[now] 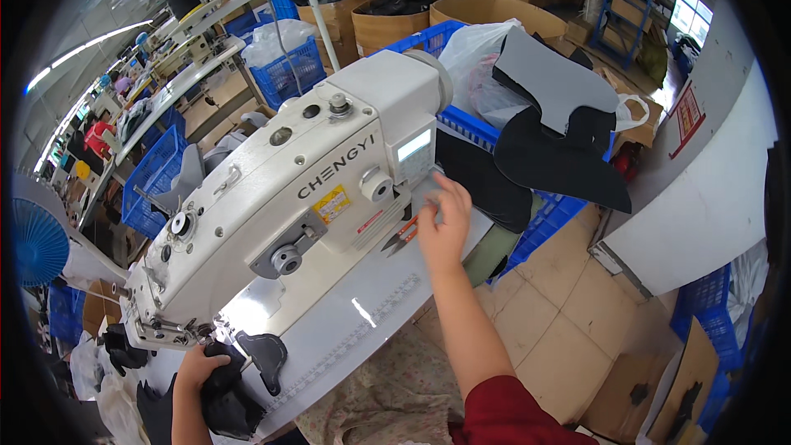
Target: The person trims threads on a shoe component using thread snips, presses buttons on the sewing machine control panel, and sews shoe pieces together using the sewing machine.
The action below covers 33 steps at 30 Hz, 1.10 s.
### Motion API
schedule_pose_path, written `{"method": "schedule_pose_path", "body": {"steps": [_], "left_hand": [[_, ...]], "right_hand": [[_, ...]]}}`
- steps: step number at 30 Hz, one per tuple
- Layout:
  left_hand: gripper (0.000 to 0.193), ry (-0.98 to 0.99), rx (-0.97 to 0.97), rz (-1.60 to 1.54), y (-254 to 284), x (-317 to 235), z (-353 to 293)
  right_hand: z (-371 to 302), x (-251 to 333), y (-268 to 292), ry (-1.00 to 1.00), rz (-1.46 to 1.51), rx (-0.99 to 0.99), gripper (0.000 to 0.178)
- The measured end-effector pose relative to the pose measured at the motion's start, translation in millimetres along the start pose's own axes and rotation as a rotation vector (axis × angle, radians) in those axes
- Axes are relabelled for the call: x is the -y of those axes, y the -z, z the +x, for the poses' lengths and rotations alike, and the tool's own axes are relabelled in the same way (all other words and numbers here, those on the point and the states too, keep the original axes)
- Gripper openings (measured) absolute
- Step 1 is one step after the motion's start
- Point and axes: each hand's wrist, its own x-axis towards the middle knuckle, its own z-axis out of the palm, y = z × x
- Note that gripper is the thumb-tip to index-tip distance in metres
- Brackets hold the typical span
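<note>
A white industrial sewing machine (272, 156) stands across the middle of the view. My left hand (198, 368) is closed on a black curved piece (233, 400) beside the needle area, with the thumb on top. Next to it on the table lies a small black stitched piece (265, 358). My right hand (445, 222) is at the machine's right end, below the lit control panel (414, 146). Its fingers are half bent and apart, and I see nothing held in them. Close by the thumb lie small scissors (401, 236) with orange handles.
Right of the machine, a blue crate (531, 243) bears large black and grey cut pieces (560, 82). A white curved panel (700, 189) stands at the right. Cartons (383, 21) are behind. More black pieces (155, 412) lie at the table's left end, near a blue fan (39, 243).
</note>
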Motion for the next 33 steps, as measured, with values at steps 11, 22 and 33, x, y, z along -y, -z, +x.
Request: {"method": "schedule_pose_path", "body": {"steps": [11, 22, 33], "left_hand": [[0.036, 0.002, 0.035, -0.110, 2, 14, 11], [0.037, 0.009, 0.045, -0.140, 0, 8, 6], [0.043, 0.027, 0.023, -0.091, 0, 10, 9]], "right_hand": [[5, -4, -9, -0.003, -0.029, 0.125, 0.018], [2, -2, -12, -0.031, -0.061, 0.190, 0.021], [4, -2, -10, -0.044, -0.049, 0.237, 0.027]]}}
